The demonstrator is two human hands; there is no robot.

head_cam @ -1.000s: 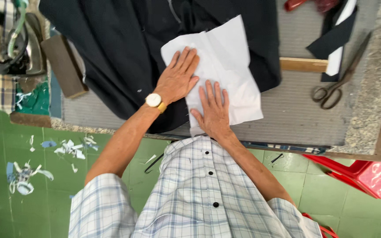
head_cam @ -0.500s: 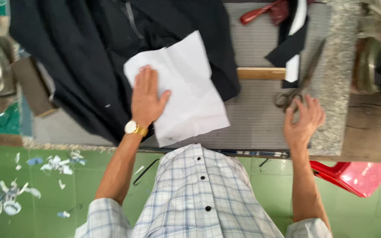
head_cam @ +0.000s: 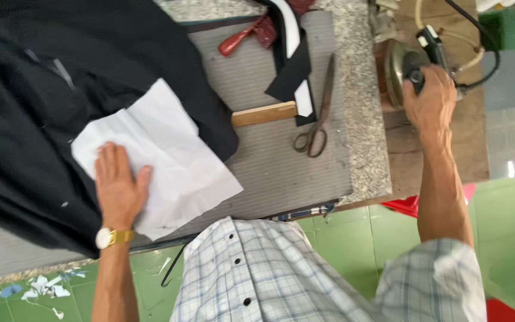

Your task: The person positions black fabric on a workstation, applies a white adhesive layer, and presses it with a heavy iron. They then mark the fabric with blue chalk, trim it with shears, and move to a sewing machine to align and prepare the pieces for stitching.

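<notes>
My left hand (head_cam: 117,188), with a gold watch at the wrist, lies flat with fingers apart on a creased white sheet (head_cam: 162,152). The sheet rests on a black garment (head_cam: 37,119) spread over the grey padded table (head_cam: 269,173). My right hand (head_cam: 430,98) reaches far to the right and is closed around the black handle of a clothes iron (head_cam: 403,68), which stands on a wooden side surface (head_cam: 454,161). A black cord runs from the iron toward the upper right.
Scissors (head_cam: 316,119) lie on the grey pad beside a wooden block (head_cam: 263,114) and a black and white fabric strip (head_cam: 295,65). A red-handled tool (head_cam: 245,36) lies at the back. The table has a speckled stone edge (head_cam: 362,119). White scraps (head_cam: 46,287) litter the green tiled floor.
My right hand has left the white sheet, swung right past the scissors and closed on the iron's handle. My left hand stays pressed on the sheet. The view has shifted right.
</notes>
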